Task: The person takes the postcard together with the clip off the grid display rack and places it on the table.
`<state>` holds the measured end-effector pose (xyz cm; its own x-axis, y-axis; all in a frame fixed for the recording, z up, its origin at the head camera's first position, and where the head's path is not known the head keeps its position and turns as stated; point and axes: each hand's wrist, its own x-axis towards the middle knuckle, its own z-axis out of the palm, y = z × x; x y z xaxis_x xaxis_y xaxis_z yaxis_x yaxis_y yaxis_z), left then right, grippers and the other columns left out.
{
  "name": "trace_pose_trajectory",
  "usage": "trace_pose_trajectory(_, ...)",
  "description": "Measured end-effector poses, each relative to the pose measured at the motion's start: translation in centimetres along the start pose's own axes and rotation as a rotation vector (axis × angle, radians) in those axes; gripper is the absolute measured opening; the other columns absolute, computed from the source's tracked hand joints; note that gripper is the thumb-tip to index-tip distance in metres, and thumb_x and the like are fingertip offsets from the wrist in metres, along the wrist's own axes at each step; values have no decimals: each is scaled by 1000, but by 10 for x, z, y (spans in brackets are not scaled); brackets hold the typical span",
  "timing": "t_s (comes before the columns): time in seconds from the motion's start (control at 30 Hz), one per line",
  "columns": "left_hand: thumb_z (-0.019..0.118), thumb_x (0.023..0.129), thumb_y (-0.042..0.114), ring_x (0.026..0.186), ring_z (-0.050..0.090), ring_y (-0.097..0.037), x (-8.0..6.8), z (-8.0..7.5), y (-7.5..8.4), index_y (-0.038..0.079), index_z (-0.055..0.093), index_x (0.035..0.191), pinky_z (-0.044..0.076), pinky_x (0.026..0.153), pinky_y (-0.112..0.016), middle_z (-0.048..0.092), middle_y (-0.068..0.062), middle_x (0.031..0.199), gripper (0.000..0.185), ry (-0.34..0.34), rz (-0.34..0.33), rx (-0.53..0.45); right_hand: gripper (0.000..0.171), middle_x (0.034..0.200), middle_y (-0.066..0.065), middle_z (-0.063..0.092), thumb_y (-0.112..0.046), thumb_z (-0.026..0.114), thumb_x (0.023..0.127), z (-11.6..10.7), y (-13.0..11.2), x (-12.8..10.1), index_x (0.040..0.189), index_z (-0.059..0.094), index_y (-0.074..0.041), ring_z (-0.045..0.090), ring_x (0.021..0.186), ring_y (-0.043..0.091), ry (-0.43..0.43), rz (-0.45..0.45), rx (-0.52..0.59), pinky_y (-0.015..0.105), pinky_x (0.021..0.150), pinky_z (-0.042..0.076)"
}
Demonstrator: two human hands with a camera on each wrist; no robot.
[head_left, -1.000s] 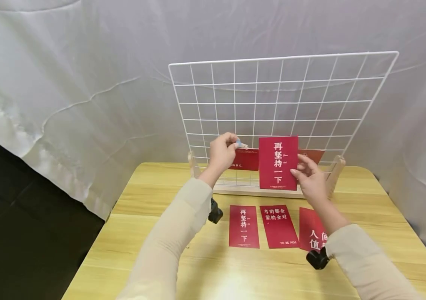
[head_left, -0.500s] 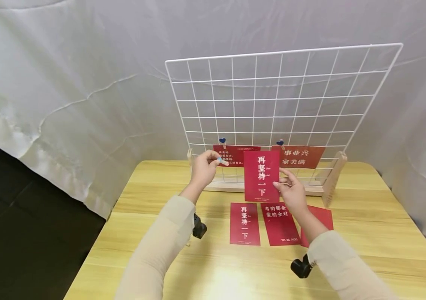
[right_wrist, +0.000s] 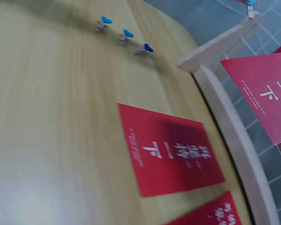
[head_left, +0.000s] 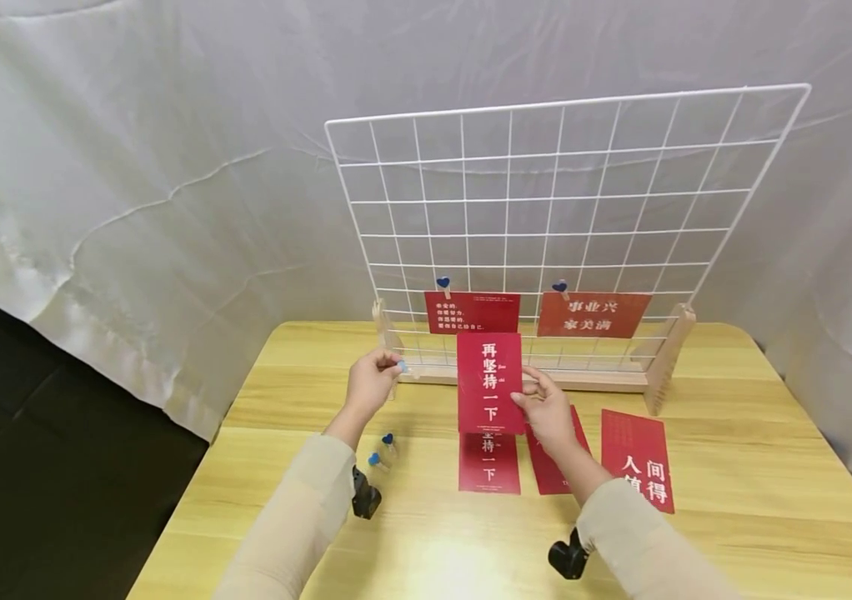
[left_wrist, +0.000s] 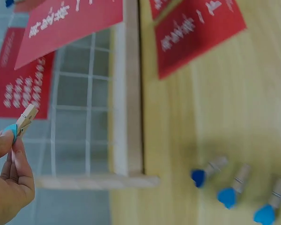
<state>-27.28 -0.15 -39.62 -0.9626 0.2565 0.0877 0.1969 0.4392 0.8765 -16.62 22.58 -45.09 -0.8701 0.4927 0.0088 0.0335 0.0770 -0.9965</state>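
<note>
My left hand (head_left: 390, 367) pinches a small wooden clip with a blue heart (head_left: 401, 365) between thumb and fingertips, just left of the grid's wooden base; the clip (left_wrist: 22, 123) also shows in the left wrist view. With my right hand (head_left: 527, 393) I hold a red card with white characters (head_left: 489, 382) upright by its right edge, in front of the white wire grid (head_left: 568, 200). The right wrist view catches that card's corner (right_wrist: 267, 93). Two red cards (head_left: 473, 312) (head_left: 594, 314) hang clipped on a low grid wire.
Three red cards lie flat on the wooden table (head_left: 734, 500): one (head_left: 489, 467) under the held card, one (head_left: 543, 462) partly behind my right hand, one (head_left: 636, 458) at the right. Loose blue-heart clips (head_left: 381, 450) (left_wrist: 232, 190) lie by my left forearm. White cloth hangs behind.
Both hands have come down and to the left, away from the grid. The held card dropped with the right hand, uncovering the two clipped cards.
</note>
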Motion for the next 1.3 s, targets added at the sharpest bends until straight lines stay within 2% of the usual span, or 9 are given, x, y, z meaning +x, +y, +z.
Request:
trace_pose_trajectory(0.13,56,82,3,77,49,-19,-6,-8,-20,2,59,86,43,67,-27,54,-6,81,5,-10,-52,8,45,76,8,52,3,59,78,14,9,-6,121,47,-4,46,50,7,-28,43,-14,19,44,41)
trace_pose_trajectory(0.33,55,82,2,78,47,-19,-12,-13,-45,-1,59,89,43,66,-26,51,-7,82,9,-14,-133,-10,45,71,5,50,4,60,77,30,26,-12,120,49,-7,42,47,10,-57,112,-37,19,42,37)
trace_pose_trajectory(0.57,54,83,2,84,48,-22,-15,-18,-72,0,58,91,43,72,-30,51,-8,86,9,-9,-213,-18,47,71,6,47,7,59,76,48,42,-20,120,47,-3,40,49,10,-94,109,-54,18,42,36)
trace_pose_trajectory(0.97,54,82,0,83,52,-25,-26,-31,-108,-3,58,93,44,68,-33,55,-13,91,12,14,-310,17,48,66,5,49,2,61,76,70,65,-26,121,45,0,42,47,12,-158,109,-233,22,43,39)
trace_pose_trajectory(1.13,53,82,-2,85,52,-27,-28,-34,-122,-6,57,92,44,72,-36,55,-16,94,12,-5,-349,-11,47,65,4,47,4,59,77,79,68,-28,121,44,1,41,48,11,-195,129,-222,20,43,38)
trace_pose_trajectory(1.3,53,82,-1,82,53,-24,-29,-35,-134,-3,58,90,45,67,-32,57,-14,90,10,-2,-395,30,44,66,5,47,4,58,77,85,71,-27,119,46,1,43,52,12,-183,131,-224,22,45,41)
